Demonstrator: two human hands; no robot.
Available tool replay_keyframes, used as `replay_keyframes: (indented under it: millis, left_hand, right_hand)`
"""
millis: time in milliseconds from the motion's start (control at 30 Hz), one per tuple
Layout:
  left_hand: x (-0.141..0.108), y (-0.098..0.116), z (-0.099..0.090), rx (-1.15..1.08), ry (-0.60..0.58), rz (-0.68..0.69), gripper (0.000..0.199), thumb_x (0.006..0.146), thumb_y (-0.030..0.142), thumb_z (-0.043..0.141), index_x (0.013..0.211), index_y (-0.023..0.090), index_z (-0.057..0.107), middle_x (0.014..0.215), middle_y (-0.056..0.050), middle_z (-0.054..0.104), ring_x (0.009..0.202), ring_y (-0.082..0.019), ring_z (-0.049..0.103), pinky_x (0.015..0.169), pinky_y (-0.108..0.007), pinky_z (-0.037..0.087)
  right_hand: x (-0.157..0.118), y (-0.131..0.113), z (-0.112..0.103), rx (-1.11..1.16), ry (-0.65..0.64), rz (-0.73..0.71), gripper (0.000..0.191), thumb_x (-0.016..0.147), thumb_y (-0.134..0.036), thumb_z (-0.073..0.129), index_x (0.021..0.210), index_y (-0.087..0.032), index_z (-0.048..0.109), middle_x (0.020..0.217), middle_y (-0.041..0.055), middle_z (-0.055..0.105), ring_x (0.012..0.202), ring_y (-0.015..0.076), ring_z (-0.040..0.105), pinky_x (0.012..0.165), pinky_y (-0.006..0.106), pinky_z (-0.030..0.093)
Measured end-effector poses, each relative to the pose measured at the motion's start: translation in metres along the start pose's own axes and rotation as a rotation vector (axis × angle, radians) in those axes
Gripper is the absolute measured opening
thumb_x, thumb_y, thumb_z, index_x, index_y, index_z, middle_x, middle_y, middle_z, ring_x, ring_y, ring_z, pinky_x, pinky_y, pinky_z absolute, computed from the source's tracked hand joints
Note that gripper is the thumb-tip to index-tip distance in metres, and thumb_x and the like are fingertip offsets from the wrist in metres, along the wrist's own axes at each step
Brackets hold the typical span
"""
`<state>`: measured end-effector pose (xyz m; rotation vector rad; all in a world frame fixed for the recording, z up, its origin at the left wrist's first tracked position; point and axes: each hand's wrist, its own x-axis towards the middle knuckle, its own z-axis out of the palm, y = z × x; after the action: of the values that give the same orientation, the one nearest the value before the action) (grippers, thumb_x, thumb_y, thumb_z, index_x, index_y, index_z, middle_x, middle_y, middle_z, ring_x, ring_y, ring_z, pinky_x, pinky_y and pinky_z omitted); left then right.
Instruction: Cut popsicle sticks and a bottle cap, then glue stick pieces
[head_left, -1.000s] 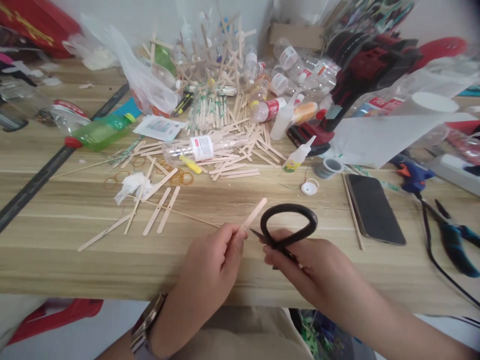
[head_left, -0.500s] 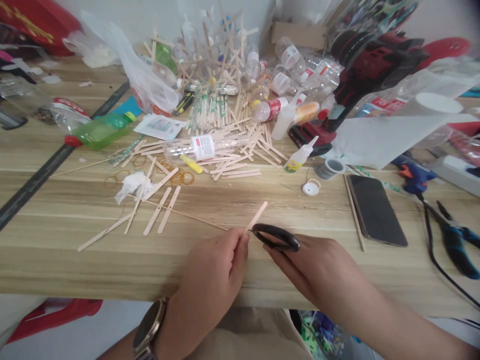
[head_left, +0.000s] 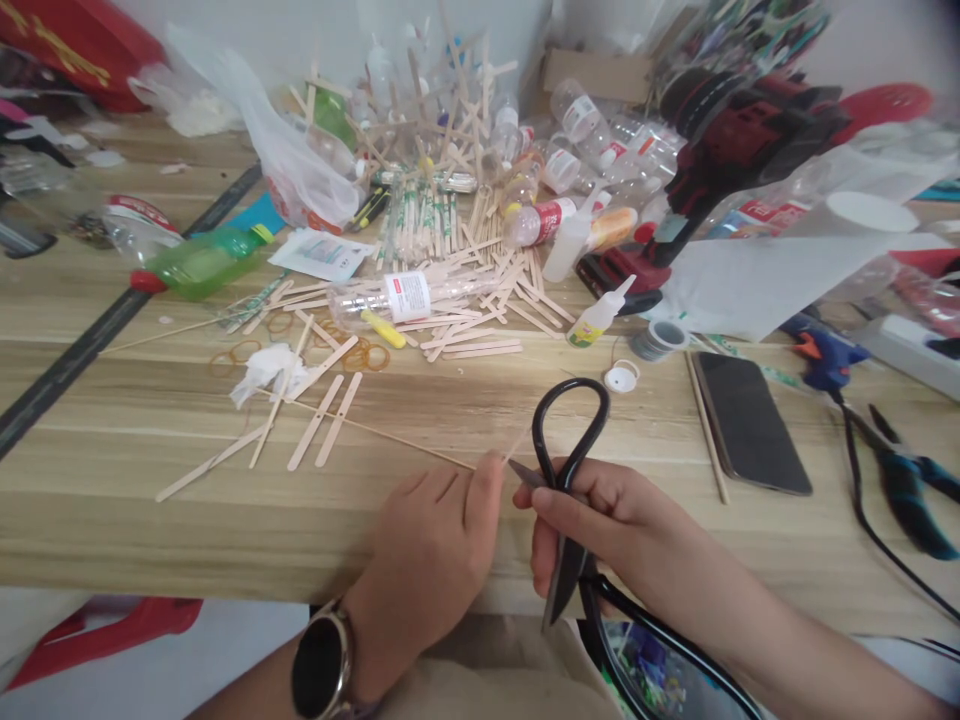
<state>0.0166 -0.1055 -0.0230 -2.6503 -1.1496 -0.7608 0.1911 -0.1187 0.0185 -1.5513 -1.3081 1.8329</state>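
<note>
Scissors (head_left: 570,560) with black looped handles, metal blades spread wide.

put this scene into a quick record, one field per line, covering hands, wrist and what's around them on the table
left hand: pinches a stick, seen nearly edge-on
right hand: holds scissors
blades: spread wide, one tip close to the left hand; contact unclear
wrist: watch on the left
loose pair: two sticks side by side, apart from the pile
right side: phone, pliers, glue gun
far side: drill, bottles
</note>
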Motion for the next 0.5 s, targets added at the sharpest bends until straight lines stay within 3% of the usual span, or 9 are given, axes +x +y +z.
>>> replay_keyframes:
  millis: [100, 233, 367, 500]
  left_hand:
    - [-0.001, -0.001, 0.001, -0.013, -0.015, 0.01, 0.028, 0.097, 0.008, 0.031, 0.119, 0.004, 0.048, 0.068, -0.005, 0.069, 0.057, -0.02, 0.065, 0.05, -0.032, 0.046]
    - [-0.006, -0.007, 0.007, 0.034, -0.035, -0.019, 0.029, 0.096, 0.008, 0.037, 0.123, 0.006, 0.048, 0.067, -0.003, 0.069, 0.056, -0.02, 0.064, 0.052, -0.031, 0.044]
    - [-0.008, -0.021, 0.006, 0.105, -0.085, -0.291, 0.024, 0.096, 0.014, 0.038, 0.114, 0.013, 0.055, 0.056, 0.001, 0.064, 0.046, -0.018, 0.059, 0.046, -0.028, 0.035]
    - [-0.002, -0.024, -0.004, -0.195, -0.236, -0.476, 0.024, 0.098, 0.025, 0.033, 0.098, 0.019, 0.056, 0.057, 0.002, 0.061, 0.049, -0.017, 0.06, 0.048, -0.026, 0.035]
  right_hand:
    - [0.0, 0.001, 0.0, 0.048, -0.003, 0.024, 0.055, 0.088, -0.059, 0.051, 0.06, -0.014, 0.067, 0.046, -0.001, 0.052, 0.034, 0.0046, 0.034, 0.033, 0.018, 0.023]
    - [-0.004, 0.002, -0.004, -0.072, 0.014, 0.012, 0.055, 0.087, -0.06, 0.05, 0.062, -0.015, 0.065, 0.052, 0.0017, 0.059, 0.036, 0.005, 0.037, 0.034, 0.018, 0.025]
    - [-0.005, 0.008, -0.022, -0.303, -0.009, -0.019, 0.048, 0.091, -0.052, 0.046, 0.064, -0.017, 0.064, 0.059, 0.0035, 0.064, 0.046, 0.0101, 0.051, 0.04, 0.02, 0.035]
    - [0.005, 0.019, -0.053, -0.64, 0.062, -0.121, 0.035, 0.093, -0.039, 0.044, 0.066, -0.021, 0.058, 0.062, 0.0018, 0.068, 0.054, 0.0154, 0.062, 0.048, 0.024, 0.045]
